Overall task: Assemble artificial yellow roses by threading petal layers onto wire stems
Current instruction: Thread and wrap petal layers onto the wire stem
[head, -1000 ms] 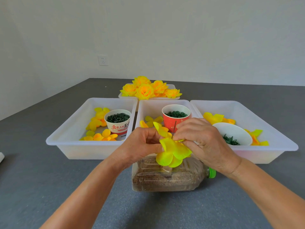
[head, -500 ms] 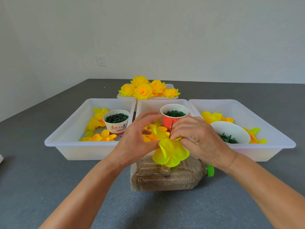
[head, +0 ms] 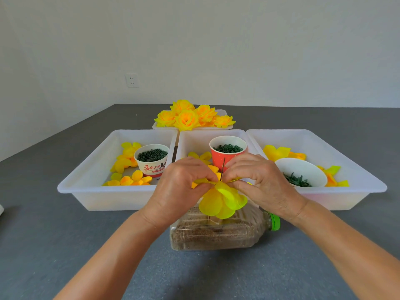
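Both hands have closed in on the wire since half a second ago: the left hand (head: 184,187), then raised with fingers spread and a loose petal layer behind it, now pinches that layer (head: 203,181) flat at the wire (head: 223,167), level with the right hand (head: 259,180). The flower (head: 223,200) hangs where it did.

Head view, the only one: the thin dark wire stands up between the two hands, its tip showing against the red cup (head: 227,151). Left thumb and fingers are pressed together on the layer's left edge; right fingers are curled and pinch its right edge close to the wire. Below the fingers the threaded layers droop over the bottle (head: 218,231), which lies on its side on the table (head: 65,245) and seems to hold the wire's foot, though that is hidden.

Handling, as a judgement: the petals look like thin fabric, very light, limp and easily creased, so they are best held near the centre hole. The wire looks stiff but slender and could bend if pushed sideways.

Counts: three white trays (head: 86,187) in a row, and a fourth (head: 227,126) behind them carrying about six finished roses (head: 186,118). Three containers of green parts: a printed cup (head: 151,165), the red cup, a white bowl (head: 303,167). Loose petals (head: 127,159) lie in all three trays, too overlapped to count.
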A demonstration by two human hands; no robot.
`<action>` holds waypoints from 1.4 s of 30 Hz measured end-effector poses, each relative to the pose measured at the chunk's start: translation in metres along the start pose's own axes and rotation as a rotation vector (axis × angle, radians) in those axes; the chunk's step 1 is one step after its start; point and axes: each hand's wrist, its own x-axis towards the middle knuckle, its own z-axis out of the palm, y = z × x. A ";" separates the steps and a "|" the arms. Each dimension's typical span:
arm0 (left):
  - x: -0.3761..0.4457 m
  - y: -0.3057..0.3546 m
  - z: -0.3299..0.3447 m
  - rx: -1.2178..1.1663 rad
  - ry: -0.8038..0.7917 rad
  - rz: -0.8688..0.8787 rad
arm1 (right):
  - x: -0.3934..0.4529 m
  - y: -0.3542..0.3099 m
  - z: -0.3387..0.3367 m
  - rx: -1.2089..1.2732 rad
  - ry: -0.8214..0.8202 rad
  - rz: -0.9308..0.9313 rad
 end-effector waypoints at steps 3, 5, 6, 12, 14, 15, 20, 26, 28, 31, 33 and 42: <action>0.000 0.001 0.001 0.063 -0.029 0.050 | 0.001 0.000 -0.001 -0.057 -0.009 -0.019; 0.000 0.001 0.002 0.082 -0.032 0.068 | 0.002 -0.001 -0.002 -0.112 -0.014 -0.038; 0.000 0.001 0.002 0.095 -0.033 0.080 | 0.003 -0.001 -0.003 -0.140 -0.020 -0.052; 0.000 0.005 0.003 0.185 -0.047 0.129 | 0.005 -0.006 -0.005 -0.253 -0.019 -0.112; 0.000 0.006 0.004 0.221 -0.047 0.145 | 0.006 -0.007 -0.006 -0.278 -0.023 -0.122; 0.001 0.007 0.004 0.243 -0.044 0.157 | 0.006 -0.008 -0.006 -0.291 -0.027 -0.128; 0.002 0.009 0.006 0.330 -0.031 0.230 | 0.006 -0.009 -0.006 -0.336 -0.028 -0.157; -0.001 0.007 0.006 0.302 0.012 0.150 | 0.002 -0.010 -0.005 -0.342 0.020 -0.151; -0.001 0.006 0.007 0.314 0.023 0.168 | 0.004 -0.012 -0.004 -0.376 0.033 -0.178; 0.000 0.008 0.008 0.386 0.024 0.216 | 0.006 -0.013 -0.005 -0.419 0.017 -0.214; 0.001 0.008 0.008 0.439 0.024 0.255 | 0.008 -0.013 -0.005 -0.443 0.008 -0.243; -0.001 0.004 0.008 0.329 0.061 0.240 | 0.004 -0.008 -0.004 -0.402 0.072 -0.211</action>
